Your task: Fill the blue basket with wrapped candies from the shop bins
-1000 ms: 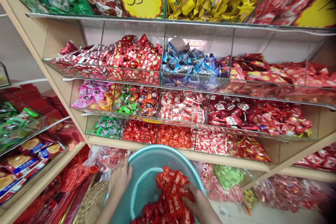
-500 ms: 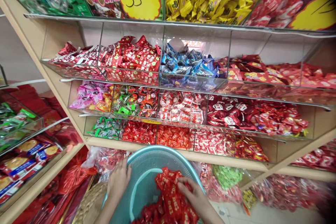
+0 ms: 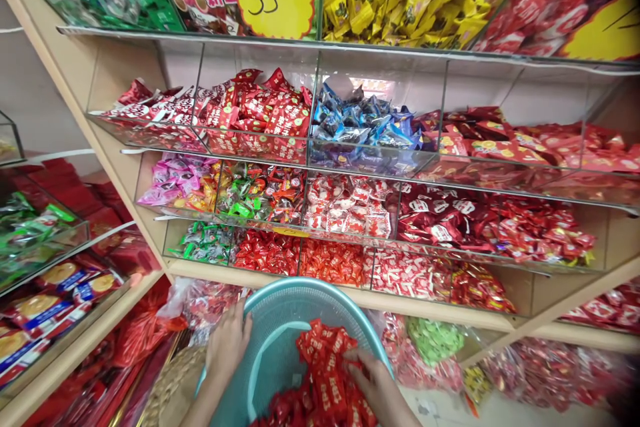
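A teal mesh basket (image 3: pixel 320 290) stands low in front of me, with red-wrapped candies (image 3: pixel 325 367) heaped in its right and lower part. My left hand (image 3: pixel 227 340) is at the basket's left rim, its fingers bent over the edge. Inside the basket, my right hand (image 3: pixel 373 380) curls its fingers against the right side of the candy heap, on the red wrappers. Part of its grip is hidden among them.
Shelves of clear bins (image 3: pixel 365 147) filled with wrapped candies rise behind the basket. Bagged sweets (image 3: pixel 435 340) lie below on the right. To the left are a woven basket (image 3: pixel 175 380) and another shelf (image 3: pixel 135 293) with packaged biscuits (image 3: pixel 50 293).
My right hand's fingers have shifted slightly down and drawn in on the red wrappers. My left hand stays at the rim. The view has shifted a little, moving the shelves rightward.
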`<action>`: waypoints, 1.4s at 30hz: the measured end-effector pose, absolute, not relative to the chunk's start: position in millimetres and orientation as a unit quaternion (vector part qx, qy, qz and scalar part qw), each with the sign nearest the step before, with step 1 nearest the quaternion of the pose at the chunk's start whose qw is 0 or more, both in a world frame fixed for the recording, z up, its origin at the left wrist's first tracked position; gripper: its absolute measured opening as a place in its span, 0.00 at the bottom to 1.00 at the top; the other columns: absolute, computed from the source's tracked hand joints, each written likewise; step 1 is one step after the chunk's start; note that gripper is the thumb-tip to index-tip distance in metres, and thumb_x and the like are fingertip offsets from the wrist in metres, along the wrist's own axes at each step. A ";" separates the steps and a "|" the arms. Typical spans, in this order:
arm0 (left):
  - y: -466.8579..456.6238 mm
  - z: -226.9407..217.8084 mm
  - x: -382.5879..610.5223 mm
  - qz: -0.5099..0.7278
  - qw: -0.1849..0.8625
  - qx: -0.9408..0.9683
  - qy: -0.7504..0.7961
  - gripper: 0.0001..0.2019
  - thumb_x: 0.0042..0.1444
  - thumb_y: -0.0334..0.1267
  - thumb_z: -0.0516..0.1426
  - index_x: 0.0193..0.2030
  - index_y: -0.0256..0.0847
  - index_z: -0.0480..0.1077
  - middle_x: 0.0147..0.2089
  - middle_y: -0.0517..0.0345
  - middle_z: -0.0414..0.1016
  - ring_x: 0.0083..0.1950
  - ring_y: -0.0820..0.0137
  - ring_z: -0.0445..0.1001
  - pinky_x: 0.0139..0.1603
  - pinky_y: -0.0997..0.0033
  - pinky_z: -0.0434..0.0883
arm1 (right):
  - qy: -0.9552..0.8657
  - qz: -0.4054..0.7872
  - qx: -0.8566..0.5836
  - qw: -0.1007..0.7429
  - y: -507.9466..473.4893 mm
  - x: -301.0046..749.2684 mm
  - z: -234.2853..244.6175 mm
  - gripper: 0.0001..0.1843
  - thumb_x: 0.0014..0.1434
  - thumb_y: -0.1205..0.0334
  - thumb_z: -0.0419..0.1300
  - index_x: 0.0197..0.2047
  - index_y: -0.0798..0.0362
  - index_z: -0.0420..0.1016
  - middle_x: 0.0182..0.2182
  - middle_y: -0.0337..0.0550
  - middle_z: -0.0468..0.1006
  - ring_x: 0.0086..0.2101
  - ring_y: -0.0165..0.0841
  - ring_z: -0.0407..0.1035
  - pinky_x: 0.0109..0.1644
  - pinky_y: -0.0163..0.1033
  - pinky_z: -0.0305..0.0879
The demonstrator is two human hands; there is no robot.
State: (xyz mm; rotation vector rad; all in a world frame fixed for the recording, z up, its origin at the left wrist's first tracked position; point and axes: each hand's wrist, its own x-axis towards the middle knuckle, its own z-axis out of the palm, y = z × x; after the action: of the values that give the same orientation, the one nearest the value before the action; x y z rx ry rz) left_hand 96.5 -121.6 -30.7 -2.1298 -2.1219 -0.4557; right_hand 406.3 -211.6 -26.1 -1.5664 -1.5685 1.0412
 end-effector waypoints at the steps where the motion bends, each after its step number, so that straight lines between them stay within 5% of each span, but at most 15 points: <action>1: -121.3 -31.3 96.3 -0.150 0.051 -0.700 -0.696 0.21 0.60 0.40 0.41 0.55 0.35 0.62 0.47 0.47 0.73 0.46 0.63 0.72 0.45 0.65 0.68 | -0.614 0.392 -0.602 0.327 -214.1 408.0 -28.1 0.17 0.56 0.50 0.50 0.36 0.52 0.73 0.32 0.45 0.77 0.35 0.39 0.70 0.42 0.41 0.65; 9: -120.2 -36.4 94.7 -0.146 0.060 -0.700 -0.697 0.21 0.60 0.40 0.41 0.54 0.35 0.63 0.47 0.46 0.73 0.46 0.63 0.72 0.44 0.65 0.68 | -0.642 0.312 -0.598 0.365 -193.8 417.3 -7.8 0.17 0.57 0.52 0.51 0.45 0.49 0.71 0.42 0.47 0.76 0.43 0.38 0.70 0.49 0.42 0.64; 14: -119.1 -39.4 94.1 -0.146 0.060 -0.695 -0.701 0.21 0.60 0.41 0.40 0.55 0.36 0.62 0.48 0.47 0.73 0.47 0.64 0.72 0.43 0.67 0.68 | -0.657 0.224 -0.602 0.394 -120.4 420.3 16.6 0.16 0.58 0.55 0.49 0.45 0.52 0.69 0.41 0.49 0.75 0.40 0.37 0.70 0.44 0.41 0.66; 17: -118.2 -41.2 93.9 -0.156 0.060 -0.696 -0.699 0.21 0.60 0.41 0.41 0.55 0.36 0.62 0.48 0.47 0.73 0.46 0.64 0.72 0.43 0.67 0.68 | -0.648 0.183 -0.683 0.284 -73.5 415.2 23.4 0.18 0.58 0.59 0.48 0.50 0.54 0.65 0.48 0.51 0.70 0.48 0.36 0.66 0.52 0.39 0.60; 19: -117.9 -42.6 93.6 -0.162 0.061 -0.696 -0.697 0.21 0.60 0.41 0.41 0.55 0.36 0.63 0.47 0.47 0.73 0.46 0.64 0.72 0.44 0.67 0.68 | -0.609 0.219 -0.745 0.162 -49.0 408.7 22.6 0.21 0.57 0.55 0.50 0.52 0.55 0.64 0.51 0.53 0.68 0.49 0.38 0.66 0.52 0.39 0.60; 23: -118.0 -44.8 93.0 -0.163 0.065 -0.694 -0.698 0.21 0.60 0.41 0.41 0.54 0.36 0.63 0.47 0.46 0.73 0.45 0.63 0.73 0.42 0.66 0.69 | -0.555 0.255 -0.790 0.065 -18.0 389.7 14.1 0.38 0.49 0.41 0.57 0.55 0.60 0.61 0.55 0.65 0.61 0.49 0.51 0.65 0.48 0.49 0.62; 29: -119.7 -40.8 93.9 -0.155 0.068 -0.700 -0.694 0.20 0.60 0.41 0.41 0.53 0.36 0.64 0.47 0.47 0.73 0.46 0.64 0.72 0.44 0.67 0.68 | -0.494 0.262 -0.829 -0.002 -2.9 366.4 11.1 0.53 0.42 0.33 0.56 0.63 0.56 0.47 0.58 0.66 0.55 0.55 0.57 0.56 0.48 0.58 0.60; 35: -118.0 -43.9 92.5 -0.161 0.071 -0.700 -0.693 0.20 0.59 0.40 0.41 0.54 0.35 0.63 0.47 0.46 0.73 0.46 0.63 0.73 0.43 0.66 0.69 | -0.493 0.274 -0.826 -0.020 -2.3 367.9 12.7 0.52 0.41 0.39 0.62 0.63 0.55 0.49 0.60 0.64 0.54 0.56 0.53 0.55 0.52 0.56 0.57; 42: -116.8 -47.4 90.9 -0.164 0.085 -0.701 -0.689 0.21 0.59 0.41 0.42 0.53 0.34 0.64 0.49 0.45 0.73 0.48 0.62 0.72 0.46 0.65 0.69 | -0.497 0.302 -0.813 -0.022 7.6 367.6 0.2 0.57 0.36 0.41 0.65 0.64 0.55 0.45 0.64 0.64 0.42 0.61 0.55 0.43 0.54 0.57 0.56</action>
State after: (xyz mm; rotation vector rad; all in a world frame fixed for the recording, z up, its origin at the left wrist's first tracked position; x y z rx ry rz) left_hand 90.9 -116.8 -47.4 -2.0904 -2.0530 -0.4887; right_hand 367.6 7.6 0.2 -2.5904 -1.5844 0.9608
